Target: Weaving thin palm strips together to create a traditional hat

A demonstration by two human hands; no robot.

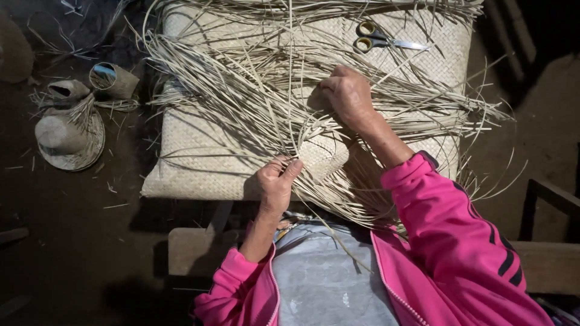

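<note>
Head view, from the left: a finished straw hat [69,137] lies on the floor, out of the way. Her left hand [277,181] pinches the small woven piece [323,156] at its edge, steadying it on the woven mat [193,163]; the right hand [349,95], wrist bent, closes on loose straw strands [241,90]. Scissors [380,41] rest beyond

A woven mat [193,163] lies on the dark floor [78,241]. On the mat lie many loose straw strips [241,90], and scissors with yellow handles [386,41] at the far right. On the floor, left of the mat, lies a finished straw hat [67,136] and two small woven pieces [90,86] beyond it.
</note>
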